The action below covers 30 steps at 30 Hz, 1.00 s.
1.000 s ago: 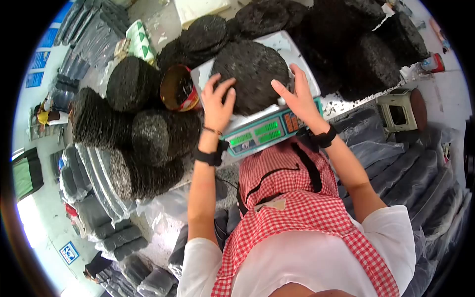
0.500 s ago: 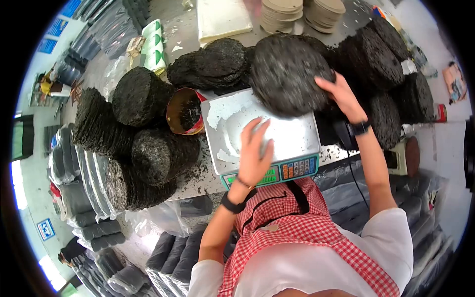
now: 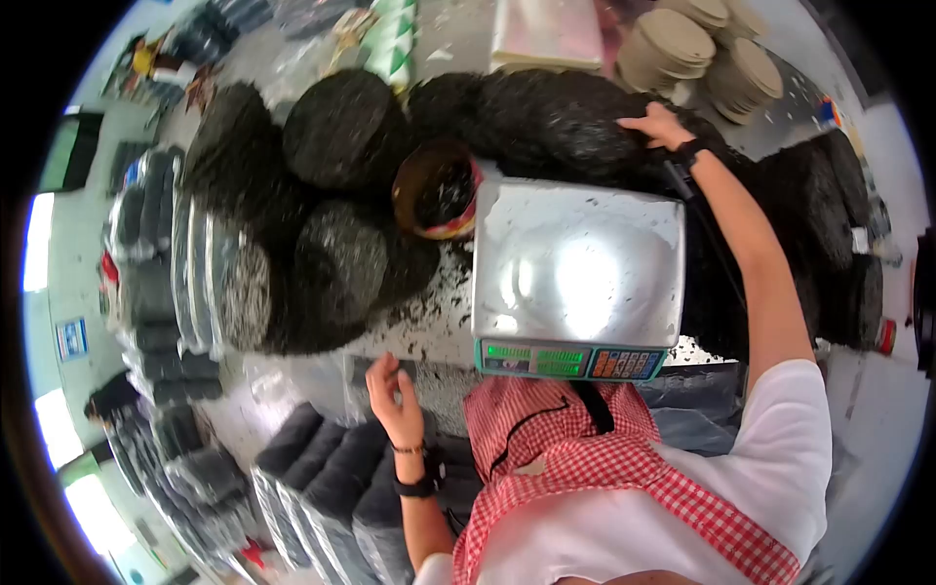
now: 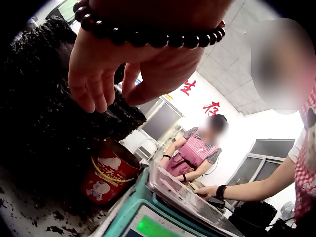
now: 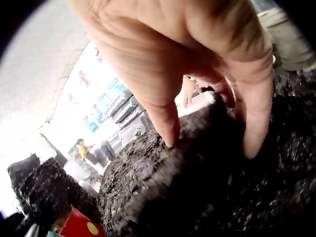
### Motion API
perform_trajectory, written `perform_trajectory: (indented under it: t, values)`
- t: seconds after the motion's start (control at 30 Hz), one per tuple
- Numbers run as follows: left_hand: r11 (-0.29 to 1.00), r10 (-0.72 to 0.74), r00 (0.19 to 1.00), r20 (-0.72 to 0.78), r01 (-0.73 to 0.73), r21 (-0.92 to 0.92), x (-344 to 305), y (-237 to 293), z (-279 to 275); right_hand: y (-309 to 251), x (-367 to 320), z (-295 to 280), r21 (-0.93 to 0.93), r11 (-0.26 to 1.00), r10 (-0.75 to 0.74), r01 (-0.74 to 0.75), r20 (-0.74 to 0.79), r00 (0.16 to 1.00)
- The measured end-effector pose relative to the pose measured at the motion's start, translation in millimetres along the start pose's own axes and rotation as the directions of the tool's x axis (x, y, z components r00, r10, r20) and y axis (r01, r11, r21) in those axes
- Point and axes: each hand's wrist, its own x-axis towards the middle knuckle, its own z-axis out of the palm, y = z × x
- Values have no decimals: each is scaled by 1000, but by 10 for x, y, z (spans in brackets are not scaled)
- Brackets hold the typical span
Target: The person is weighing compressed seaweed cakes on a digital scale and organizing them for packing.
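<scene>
Right hand (image 3: 663,127), fingers clamped on a dark round slab (image 3: 585,117) beyond the scale (image 3: 580,258); left hand (image 3: 397,409) hangs near the bench (image 3: 444,317), fingers loosely curled!

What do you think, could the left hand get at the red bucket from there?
Probably yes: the left hand looks empty, and only flake-strewn tabletop seems to lie between it and the red bucket. The scale and dark round stacks crowd its sides, but the near side seems free.

One scale (image 3: 546,229), one red tub (image 4: 109,170), two wristbands (image 3: 416,486), six-plus dark stacks (image 3: 346,127).
</scene>
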Motion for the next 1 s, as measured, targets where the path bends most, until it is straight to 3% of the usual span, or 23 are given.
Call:
perform_trajectory:
  t: [0.03, 0.07, 0.1, 0.13, 0.17, 0.2, 0.23, 0.27, 0.33, 0.4, 0.43, 0.5, 0.53, 0.6, 0.63, 0.7, 0.77, 0.8, 0.83, 0.9, 0.93, 0.97, 1.0]
  values:
    - [1000, -3, 1000, -13, 4, 24, 29, -35, -56, -80, -60, -94, -124, 992, -17, 24, 55, 998]
    - [998, 13, 1000, -15, -12, 64, 57, -62, -117, -189, -136, -106, -300, 953, -40, 32, -20, 999]
    - [993, 32, 999, -19, -30, 112, 115, -106, -210, -241, -272, -87, -371, 905, -265, 206, -114, 958]
    - [994, 47, 999, -28, -44, 96, 163, -145, -294, -42, 48, -77, -724, 627, -567, 288, -170, 806]
    - [995, 66, 997, -34, -64, 75, 208, -185, -357, -223, -136, -38, -736, 553, -710, 391, -170, 683]
    - [998, 33, 999, -38, -31, 62, 255, -273, -405, -642, -591, 88, -542, 714, -601, 444, -148, 786]
    - [999, 5, 1000, -29, -4, 41, 289, -376, -435, -990, -933, 279, -491, 628, -721, 603, -75, 689]
    - [999, -4, 999, -41, 6, 42, 334, -439, -424, -1335, -1250, 553, -478, 436, -867, 763, 3, 498]
    - [999, 13, 994, -112, -8, 40, 447, -547, -376, -1965, -1956, 1217, -164, 437, -846, 884, 260, 466]
    - [998, -51, 989, -142, 44, -53, 546, -735, -243, -2215, -2268, 2080, -91, 139, -868, 986, 468, 165]
    - [986, -119, 978, -172, 95, -140, 597, -820, -196, -2353, -2426, 2400, -111, 67, -845, 992, 522, 115]
    - [966, -181, 974, -137, 150, -209, 663, -890, -216, -2486, -2523, 2963, -395, -221, -902, 892, 431, -33]
    - [960, -147, 986, -76, 124, -251, 663, -861, -261, -2581, -2551, 3080, -400, -217, -902, 890, 431, -26]
    - [971, -40, 996, 77, 57, -233, 590, -852, -369, -2628, -2566, 3194, -423, -92, -753, 902, 622, 215]
    - [967, -32, 993, 110, 59, -248, 525, -939, -393, -2598, -2541, 3102, -444, -71, -742, 893, 622, 250]
    - [978, -5, 952, 307, 68, -198, 392, -1168, -438, -2525, -2538, 2607, -199, 111, -895, 974, 406, 185]
    - [986, -35, 936, 350, 90, -142, 321, -1327, -442, -2201, -2466, 1824, -193, 356, -889, 914, 231, 395]
    - [982, -36, 922, 385, 105, -158, 329, -1352, -405, -1782, -2536, 1421, -179, 539, -828, 823, 70, 557]
    - [978, -42, 905, 423, 123, -166, 321, -1354, -353, -1228, -2489, 1029, -212, 662, -737, 719, -9, 676]
    - [972, -42, 850, 525, 158, -177, 351, -1290, -110, 130, -2512, 444, -273, 894, -412, 354, -192, 891]
    - [966, -36, 808, 588, 178, -187, 402, -1246, 68, 662, -2694, 340, -52, 981, -195, 188, -249, 949]
    - [965, -29, 795, 606, 180, -189, 430, -1232, 292, 640, -3071, 334, 284, 955, 129, -82, -149, 980]
    - [957, -13, 753, 658, 200, -211, 444, -1248, 558, 1073, -3166, 340, 664, 657, 395, -358, 102, 913]
